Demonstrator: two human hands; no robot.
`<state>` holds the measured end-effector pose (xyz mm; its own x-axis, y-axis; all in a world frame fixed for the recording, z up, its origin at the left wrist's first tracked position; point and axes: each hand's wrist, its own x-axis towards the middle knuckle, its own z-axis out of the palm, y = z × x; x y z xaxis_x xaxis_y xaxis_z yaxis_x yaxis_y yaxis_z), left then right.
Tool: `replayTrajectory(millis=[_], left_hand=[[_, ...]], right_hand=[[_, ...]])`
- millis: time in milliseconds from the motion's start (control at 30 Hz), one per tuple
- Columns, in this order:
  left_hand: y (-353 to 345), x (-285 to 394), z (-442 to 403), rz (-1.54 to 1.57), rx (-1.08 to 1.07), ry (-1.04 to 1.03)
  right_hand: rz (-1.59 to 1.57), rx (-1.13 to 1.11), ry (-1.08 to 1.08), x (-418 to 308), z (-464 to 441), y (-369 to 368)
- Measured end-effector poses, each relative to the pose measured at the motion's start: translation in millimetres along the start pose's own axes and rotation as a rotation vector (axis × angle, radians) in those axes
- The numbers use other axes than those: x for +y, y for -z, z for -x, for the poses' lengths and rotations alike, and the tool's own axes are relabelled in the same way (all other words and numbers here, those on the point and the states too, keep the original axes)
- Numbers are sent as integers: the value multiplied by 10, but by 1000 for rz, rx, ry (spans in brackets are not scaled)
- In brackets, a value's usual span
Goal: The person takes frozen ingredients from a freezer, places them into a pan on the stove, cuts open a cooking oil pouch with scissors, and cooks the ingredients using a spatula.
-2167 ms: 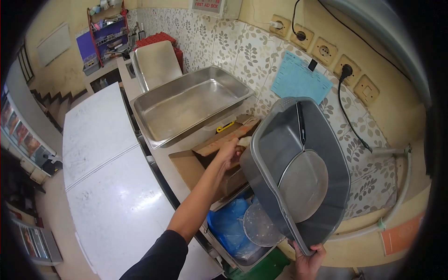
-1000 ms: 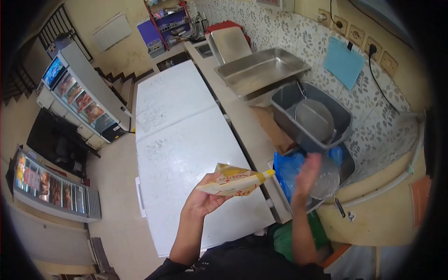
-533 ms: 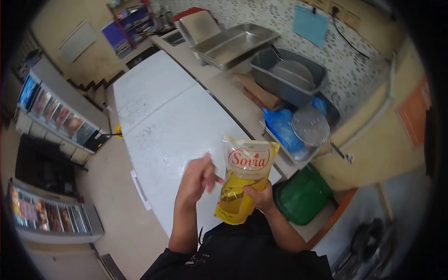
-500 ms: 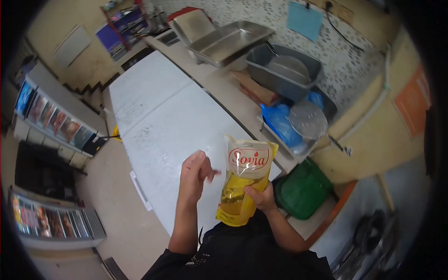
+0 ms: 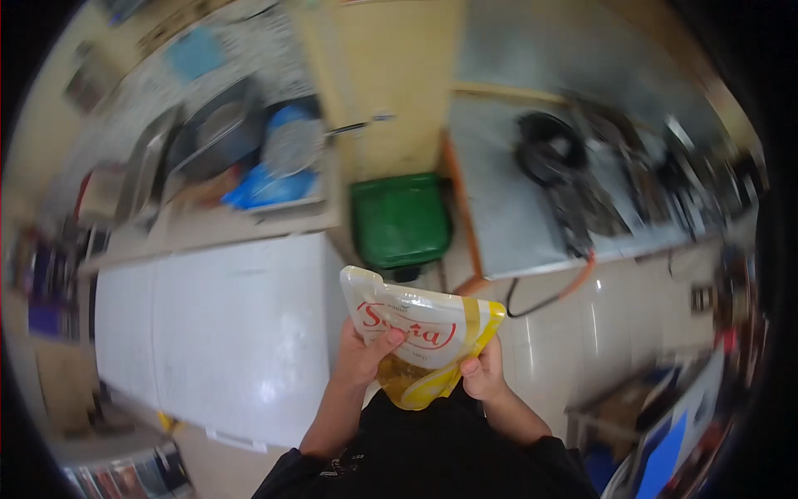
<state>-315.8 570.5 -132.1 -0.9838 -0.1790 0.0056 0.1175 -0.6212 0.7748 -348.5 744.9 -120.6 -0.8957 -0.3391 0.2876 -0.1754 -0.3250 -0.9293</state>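
A yellow and white plastic pouch of cooking oil (image 5: 420, 337), with red "Sovia" lettering, is held up in front of my body. My left hand (image 5: 364, 353) grips its left side, the thumb lying across the printed front. My right hand (image 5: 485, 372) clasps the lower right edge, its thumb on the yellow part. The fingers of both hands are mostly hidden behind the pouch. Its white top edge is bent, and golden liquid shows through the lower part.
A white chest freezer (image 5: 224, 333) stands at left, below a counter with a blue plastic bag (image 5: 266, 185) and a grey tub (image 5: 212, 133). Ahead is a green bin (image 5: 401, 220). At right, a metal table (image 5: 499, 191) carries a black ring-shaped burner (image 5: 550, 150).
My view has swung right, from the freezer to the green bin and metal table. My left hand, free before, has taken hold of the pouch, which now tilts differently.
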Motion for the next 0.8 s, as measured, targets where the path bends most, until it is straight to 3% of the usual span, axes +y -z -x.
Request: replayTrajectory(millis=[67,267,467,567,800], left_hand=[[-426,-217,-47,-11,-170,80],[-1866,-1128,120,-65,-465,280],[-3418,-2357,492,-52,-638,431],[-4136,-2953,661,-56,-735,558],[-5311,-3986,872,-52,-955,657]], right_hand=[[43,212,146,-265,201,370],[453,559,373,-1211,1027,1706],[601,879,410,-2023,1971,3096],[684,1012,323,-2446,2432,3754],[528,1278,273,-2877,3104,4800]])
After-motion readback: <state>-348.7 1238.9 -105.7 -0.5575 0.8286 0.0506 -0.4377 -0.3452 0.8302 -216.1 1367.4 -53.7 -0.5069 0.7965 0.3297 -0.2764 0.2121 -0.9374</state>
